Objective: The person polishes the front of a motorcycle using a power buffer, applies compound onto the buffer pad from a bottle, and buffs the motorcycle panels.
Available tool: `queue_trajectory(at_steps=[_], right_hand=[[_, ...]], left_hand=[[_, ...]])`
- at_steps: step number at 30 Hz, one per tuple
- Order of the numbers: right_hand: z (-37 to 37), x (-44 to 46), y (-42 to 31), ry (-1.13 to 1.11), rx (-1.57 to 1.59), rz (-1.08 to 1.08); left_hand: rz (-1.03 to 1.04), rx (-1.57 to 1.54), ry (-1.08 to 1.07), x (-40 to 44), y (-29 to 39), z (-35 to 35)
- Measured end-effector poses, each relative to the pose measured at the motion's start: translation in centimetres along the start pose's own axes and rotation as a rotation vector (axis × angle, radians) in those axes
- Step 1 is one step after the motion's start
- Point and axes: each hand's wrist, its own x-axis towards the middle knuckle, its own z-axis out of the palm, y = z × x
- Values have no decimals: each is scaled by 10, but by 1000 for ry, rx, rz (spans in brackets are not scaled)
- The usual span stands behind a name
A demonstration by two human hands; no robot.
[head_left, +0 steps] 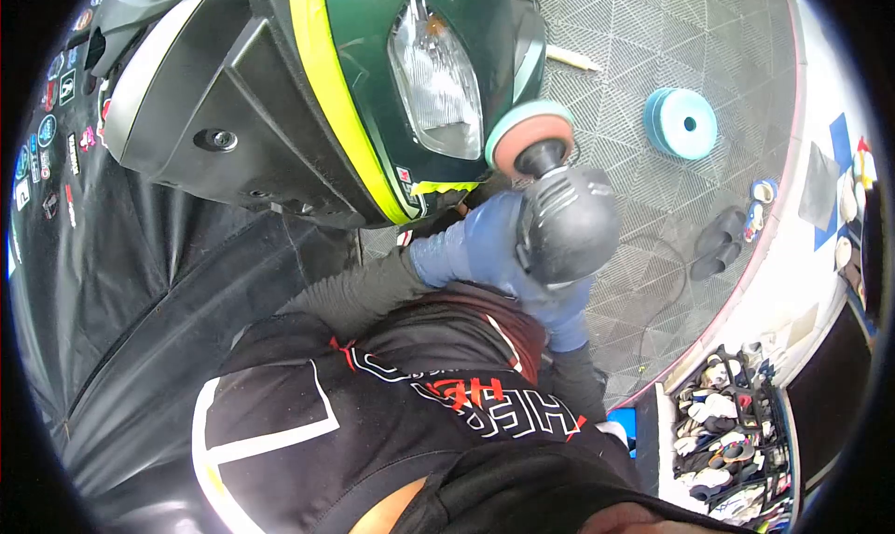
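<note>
Both my hands, in blue gloves, are on a black polisher (573, 225) in the middle of the view. My left hand (487, 240) is closed around its left side, close behind the pad. My right hand (565, 315) grips the near end, its fingers mostly hidden under the tool and slightly blurred. The polisher's orange and green foam pad (531, 141) is tilted up against the edge of a dark green motorcycle fairing (359, 40). Beside the pad sits a clear headlight (436, 82). Yellow masking tape (326, 77) borders the green panel.
A grey tiled floor (634, 59) bears a light-blue round spool (685, 124), dark slippers (718, 243) and a cable (667, 296). At lower right a rack (727, 431) holds many small items. Black sheeting (149, 264) with stickers hangs at left.
</note>
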Motion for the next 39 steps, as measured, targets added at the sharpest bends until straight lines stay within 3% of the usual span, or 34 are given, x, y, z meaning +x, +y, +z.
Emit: queue_trajectory(at_steps=[2,4,6,8,10,11,14,15,16,18,19,22,23,26,28,29,32,37,39], right_hand=[[-25,42,-37,-250,-224,-226],[-41,68,-51,-261,-289,-278],[-57,88,-60,-283,-411,-372],[-65,105,-75,-308,-531,-462],[-58,107,-91,-316,-486,-476],[-56,101,-86,-318,-444,-428],[-50,78,-55,-309,-312,-282],[-48,67,-43,-299,-268,-227],[-44,54,-29,-287,-268,-212],[-33,23,-3,-276,15,-31],[-26,5,3,-245,62,168],[-8,-24,21,-199,291,290],[-2,-30,23,-188,301,290],[10,-36,27,-74,363,359],[3,-32,41,-183,133,137],[0,-29,42,-180,134,141],[-10,2,8,-203,-195,-83],[-1,-15,34,-70,139,-44],[3,-29,49,-190,-414,-296]], left_hand=[[131,158,-3,17,8,-2],[254,8,70,28,45,2],[295,249,125,39,59,-3],[312,221,164,46,54,-5],[457,436,133,50,69,-4],[422,232,133,51,59,1],[358,139,159,38,37,11],[410,376,126,32,24,7],[399,369,112,23,12,7],[476,952,83,6,-9,11],[265,653,71,1,-15,13],[268,686,110,-24,-15,10],[43,350,73,-25,-12,6],[97,312,84,-27,-18,2],[145,399,40,-17,-12,-5],[196,481,1,-12,-7,-7],[268,402,45,-1,7,-4],[200,306,49,-6,-24,-3],[166,440,34,-10,-41,-5]])
